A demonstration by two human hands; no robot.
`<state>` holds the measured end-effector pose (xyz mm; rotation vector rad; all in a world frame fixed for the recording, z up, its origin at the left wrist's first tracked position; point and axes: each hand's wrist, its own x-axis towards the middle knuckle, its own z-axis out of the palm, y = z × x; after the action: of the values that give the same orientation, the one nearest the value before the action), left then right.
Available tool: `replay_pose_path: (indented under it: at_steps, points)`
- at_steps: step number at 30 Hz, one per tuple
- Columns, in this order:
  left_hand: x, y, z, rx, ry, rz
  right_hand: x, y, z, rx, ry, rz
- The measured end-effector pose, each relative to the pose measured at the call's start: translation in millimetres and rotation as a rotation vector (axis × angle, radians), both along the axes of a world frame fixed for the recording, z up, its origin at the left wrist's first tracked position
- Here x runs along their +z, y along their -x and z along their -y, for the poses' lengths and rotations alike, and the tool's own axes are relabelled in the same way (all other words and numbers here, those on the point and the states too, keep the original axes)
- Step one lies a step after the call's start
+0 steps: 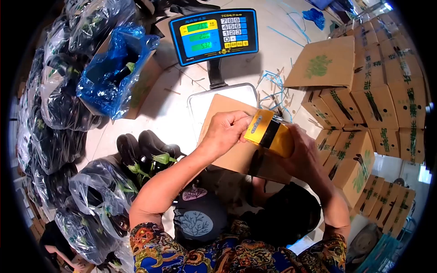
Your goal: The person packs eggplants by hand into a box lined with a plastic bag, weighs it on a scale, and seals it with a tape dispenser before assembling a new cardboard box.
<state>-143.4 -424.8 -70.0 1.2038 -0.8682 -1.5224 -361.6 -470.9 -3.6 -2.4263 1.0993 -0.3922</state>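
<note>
My right hand (301,152) is wrapped around a yellow tape dispenser (280,140) with a black band across it. My left hand (226,131) is closed in a pinch at the dispenser's left end; whatever its fingertips hold is too small to make out. Below both hands is a cardboard box (223,157), tilted in view and partly over the pale platform of a weighing scale (243,93). The scale's display (213,36) has lit green readouts and a keypad, and faces me.
Bagged eggplants (59,95) are piled at left, beside an open carton lined with blue plastic (102,75). Loose eggplants (148,148) lie near my left forearm. Printed cartons (378,91) are stacked at right. Blue strapping (273,84) litters the floor. Another person's arm (59,255) shows lower left.
</note>
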Motion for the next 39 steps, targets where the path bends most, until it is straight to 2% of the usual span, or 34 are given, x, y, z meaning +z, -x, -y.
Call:
replay_pose_path:
  at_steps: [2,6,8,10,12,15,22,24,28,30,32,34,36,37,39]
  points:
    - [-1.3,-9.0,-5.1,-0.002,-0.013,0.06,6.2,-5.7,-2.7,0.044,-0.005,-0.069]
    - [-7.9,-71.4,-18.4,0.352,-0.096,0.238,32.1,-12.2,-2.6,0.082,-0.033,-0.162]
    - [-39.3,-121.6,-29.2,0.519,-0.115,0.17,34.0,-10.3,-1.6,0.083,-0.048,-0.229]
    - [-75.8,-161.6,-43.2,0.638,-0.035,-0.044,33.6,-12.5,-2.3,0.077,-0.058,-0.286]
    - [-85.0,-167.3,-53.9,0.63,-0.069,-0.075,30.8,-18.7,-1.7,0.078,-0.066,-0.337]
    - [-91.5,-161.3,-62.5,0.597,-0.047,0.027,35.2,-26.2,-1.8,0.069,-0.051,-0.352]
    - [-112.8,-155.0,-62.2,0.653,-0.01,0.002,34.6,-31.4,-4.4,0.126,0.019,-0.401]
    - [-121.2,-151.6,-62.8,0.631,-0.058,0.084,28.2,-30.9,-2.5,0.14,0.02,-0.393]
    - [-166.5,-130.2,-57.9,0.58,-0.159,0.145,19.6,-36.0,-1.2,0.128,-0.015,-0.453]
    - [-202.7,-107.8,-52.7,0.549,-0.149,0.227,15.6,-40.2,0.7,0.137,-0.011,-0.461]
    - [-219.1,-88.2,-48.8,0.475,-0.126,0.226,10.0,-37.4,0.3,0.125,-0.018,-0.469]
    - [-237.1,-60.8,-43.1,0.392,-0.1,0.385,5.7,-34.1,-0.3,0.123,-0.015,-0.449]
    - [-257.3,-47.3,-40.3,0.391,0.026,0.383,2.3,-35.6,1.0,0.134,0.0,-0.396]
    - [-237.5,-52.9,-39.0,0.291,-0.023,0.429,0.1,-38.4,2.5,0.129,-0.01,-0.297]
    - [-217.5,-59.6,-40.9,0.144,-0.12,0.71,-0.4,-39.7,4.0,0.13,-0.043,-0.318]
